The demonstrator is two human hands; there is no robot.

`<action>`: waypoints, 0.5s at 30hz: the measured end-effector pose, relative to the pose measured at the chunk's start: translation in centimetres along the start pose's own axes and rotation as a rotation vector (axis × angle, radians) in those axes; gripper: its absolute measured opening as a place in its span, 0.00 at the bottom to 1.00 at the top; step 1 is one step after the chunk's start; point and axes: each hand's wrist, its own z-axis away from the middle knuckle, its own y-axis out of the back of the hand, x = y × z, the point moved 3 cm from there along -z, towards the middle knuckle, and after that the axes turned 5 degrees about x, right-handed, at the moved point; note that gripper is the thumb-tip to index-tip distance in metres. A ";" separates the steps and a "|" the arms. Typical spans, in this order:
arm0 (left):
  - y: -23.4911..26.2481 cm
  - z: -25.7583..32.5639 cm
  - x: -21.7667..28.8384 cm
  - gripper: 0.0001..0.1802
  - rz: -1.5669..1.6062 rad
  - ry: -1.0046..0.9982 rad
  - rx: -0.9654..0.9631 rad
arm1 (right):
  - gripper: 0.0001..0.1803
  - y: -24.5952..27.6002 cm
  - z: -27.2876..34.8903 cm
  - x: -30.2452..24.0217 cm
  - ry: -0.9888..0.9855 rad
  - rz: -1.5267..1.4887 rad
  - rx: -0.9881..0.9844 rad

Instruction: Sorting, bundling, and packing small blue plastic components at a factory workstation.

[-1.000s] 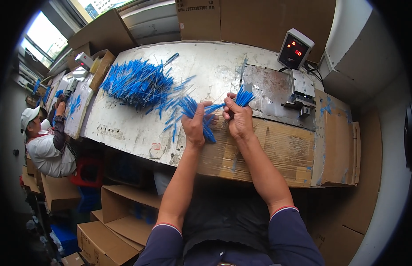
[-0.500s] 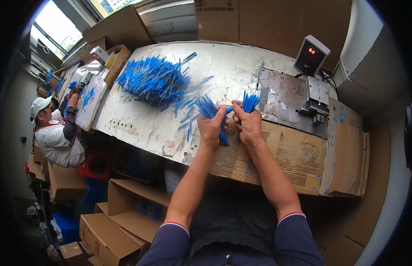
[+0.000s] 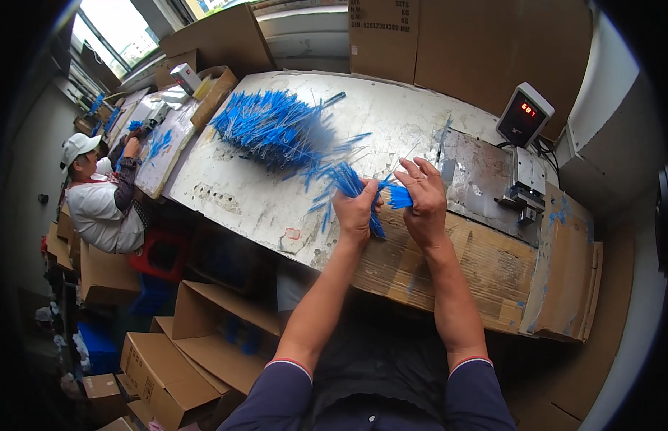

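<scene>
My left hand (image 3: 356,209) is closed around a bundle of thin blue-tipped sticks (image 3: 348,182) over the front of the white worktable (image 3: 255,194). My right hand (image 3: 422,200) pinches a smaller tuft of the same blue sticks (image 3: 399,196) right beside it, fingers partly raised. A large loose pile of blue sticks (image 3: 273,128) lies further back on the table, with stray ones trailing toward my hands.
A small digital scale with a red display (image 3: 524,113) stands at the back right beside a metal plate (image 3: 485,179). Cardboard sheets (image 3: 492,266) cover the table's right front. Open cartons (image 3: 197,345) sit on the floor at the left. Another person (image 3: 97,201) works at a neighbouring bench.
Both hands stayed together over the table edge, and the right fingers have lifted and spread a little around the tuft. The camera view has shifted slightly.
</scene>
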 end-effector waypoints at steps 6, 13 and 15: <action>-0.8 0.5 -0.4 0.07 -0.047 0.060 0.029 | 0.27 1.0 1.1 -1.1 0.022 0.034 -0.006; 0.0 -0.3 -0.6 0.09 -0.088 0.045 0.036 | 0.20 -0.5 0.5 -2.4 0.178 0.161 -0.076; 0.3 -0.8 -0.9 0.08 -0.099 -0.029 0.051 | 0.18 -1.0 0.1 -3.0 0.230 0.285 -0.149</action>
